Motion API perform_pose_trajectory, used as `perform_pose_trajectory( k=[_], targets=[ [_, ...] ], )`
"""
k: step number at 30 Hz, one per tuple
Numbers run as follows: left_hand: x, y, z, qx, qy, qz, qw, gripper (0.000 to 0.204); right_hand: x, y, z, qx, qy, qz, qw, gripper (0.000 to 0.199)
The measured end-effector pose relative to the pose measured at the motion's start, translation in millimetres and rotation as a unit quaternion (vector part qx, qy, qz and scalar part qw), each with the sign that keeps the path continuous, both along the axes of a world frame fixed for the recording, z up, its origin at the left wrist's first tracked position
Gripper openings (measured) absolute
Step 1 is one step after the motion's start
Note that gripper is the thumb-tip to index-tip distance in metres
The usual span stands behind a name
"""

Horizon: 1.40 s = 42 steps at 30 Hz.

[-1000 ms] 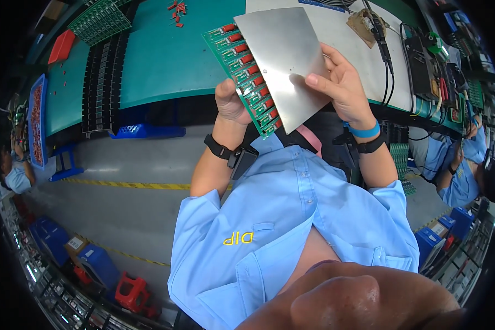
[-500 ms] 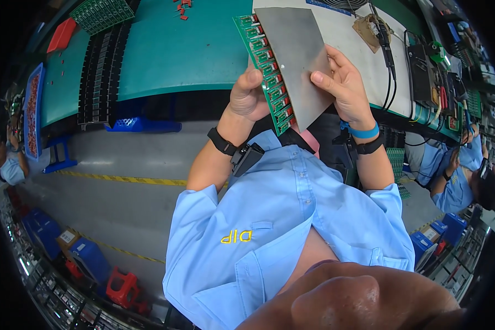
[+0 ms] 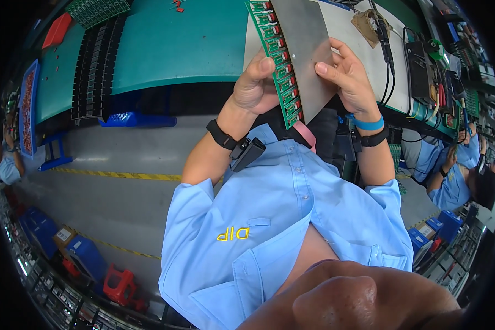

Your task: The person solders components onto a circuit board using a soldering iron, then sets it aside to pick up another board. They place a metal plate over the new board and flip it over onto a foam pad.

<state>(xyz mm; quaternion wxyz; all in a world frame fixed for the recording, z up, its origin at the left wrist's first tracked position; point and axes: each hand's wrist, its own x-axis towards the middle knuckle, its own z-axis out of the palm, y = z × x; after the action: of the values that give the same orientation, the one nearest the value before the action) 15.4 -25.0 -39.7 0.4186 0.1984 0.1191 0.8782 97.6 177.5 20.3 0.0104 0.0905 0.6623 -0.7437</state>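
Observation:
Between my hands, above the near edge of the workbench, is a green circuit board panel (image 3: 275, 59) with a row of small red and white components along it. A flat grey metal plate (image 3: 307, 60) lies over the panel's right part and hides what is beneath. My left hand (image 3: 256, 82) grips the panel's left edge, thumb on top. My right hand (image 3: 347, 77) pinches the plate's right edge, its thumb on the grey face and its fingers behind. Both things are held tilted.
A black slotted rack (image 3: 96, 69) stands on the green mat (image 3: 176, 49) at left, with another green board panel (image 3: 96, 12) behind it. A blue tray (image 3: 29, 110) of small red parts is at far left. Cables (image 3: 389, 60) and a black box (image 3: 419, 71) sit at right. Co-workers (image 3: 461, 165) sit nearby.
The panel and plate have shifted slightly right and up in view, and the plate looks narrower, turned more edge-on. Both hands keep hold.

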Motion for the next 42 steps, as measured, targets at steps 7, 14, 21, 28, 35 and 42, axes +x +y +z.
perform_pose_trajectory(
  k=[7, 14, 21, 28, 35, 42],
  targets=[
    [4, -7, 6, -0.05, 0.063, 0.006, 0.997, 0.102, 5, 6, 6, -0.027, -0.027, 0.02, 0.999, 0.072],
    [-14, -12, 25, -0.116, 0.206, 0.147, 0.96, 0.103, 5, 8, 14, -0.014, -0.014, 0.017, 1.0, 0.074],
    [-19, -23, 11, -0.212, 0.373, 0.277, 0.86, 0.084, 8, 19, 17, 0.004, -0.008, -0.007, 1.0, 0.075],
    [12, -23, 51, -0.361, 0.436, 0.296, 0.769, 0.059, 20, 18, 28, 0.09, 0.051, -0.087, 0.991, 0.075],
    [19, 17, 49, -0.361, 0.348, 0.378, 0.778, 0.051, 39, 11, 50, 0.234, 0.143, -0.119, 0.954, 0.057],
    [8, 37, 35, -0.342, 0.399, 0.413, 0.744, 0.045, 36, 25, 37, 0.356, 0.294, -0.172, 0.87, 0.03]
  ],
)
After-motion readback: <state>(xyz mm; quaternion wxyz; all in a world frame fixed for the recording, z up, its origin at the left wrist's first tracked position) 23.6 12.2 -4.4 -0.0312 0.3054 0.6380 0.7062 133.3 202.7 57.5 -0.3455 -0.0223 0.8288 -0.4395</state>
